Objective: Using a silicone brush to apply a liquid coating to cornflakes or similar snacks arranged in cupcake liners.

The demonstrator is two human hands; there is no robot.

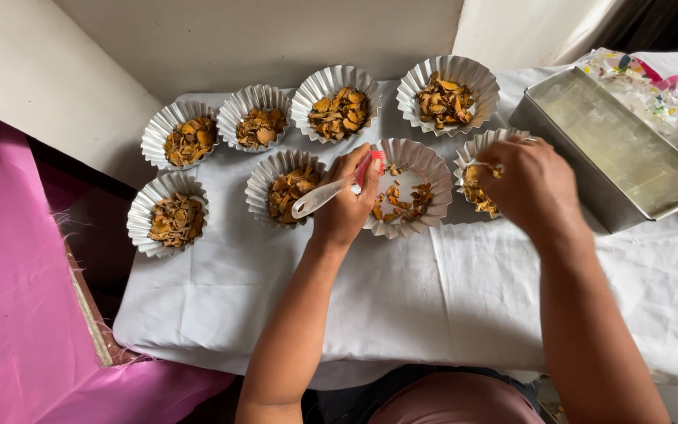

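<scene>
While the left hand (344, 206) grips a white plastic spoon with a red handle (331, 192) over the half-filled fluted paper cup (411, 188), the right hand (526, 188) pinches the rim of the neighbouring fluted cup (476, 177) beside the rectangular metal tray (590, 192).

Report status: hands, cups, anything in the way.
Left hand grips white spoon by half-filled cup. Right hand at rightmost cup. Metal tray close right.
</scene>
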